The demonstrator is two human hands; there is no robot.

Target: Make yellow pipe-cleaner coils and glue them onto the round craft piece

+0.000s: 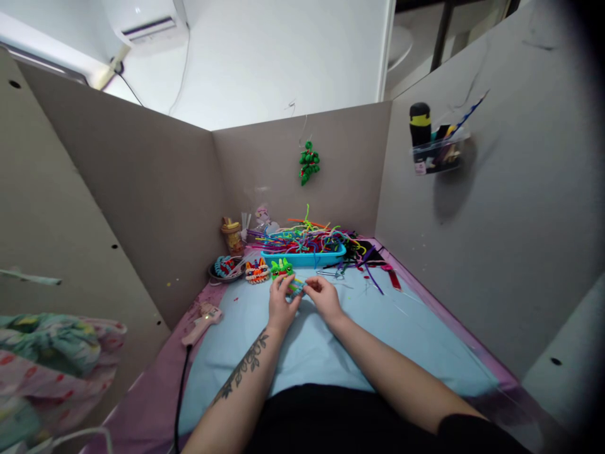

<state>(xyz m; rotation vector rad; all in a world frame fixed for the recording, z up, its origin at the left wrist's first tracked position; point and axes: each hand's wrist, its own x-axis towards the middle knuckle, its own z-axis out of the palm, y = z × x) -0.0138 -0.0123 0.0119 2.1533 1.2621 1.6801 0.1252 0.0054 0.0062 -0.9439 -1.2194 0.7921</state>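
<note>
Between both hands is a small light-blue pipe-cleaner piece [296, 288] with a bit of yellow at its top. My left hand [282, 304] grips its left side, fingers curled and thumb underneath. The fingertips of my right hand [324, 297] pinch its right end. Just behind my left hand sits a green fuzzy animal head [282, 268], partly covered by my fingers. To its left stands an orange and white one [256, 271]. Metal scissors or pliers [331, 273] lie beyond my right hand; their exact kind is too small to tell.
A blue tray [305, 258] heaped with colourful pipe cleaners stands at the back. A dark bowl [222, 277] and a lidded cup [232, 237] are back left. A pink glue gun [203, 323] with a black cord lies left. Grey partitions [302, 120] enclose the table.
</note>
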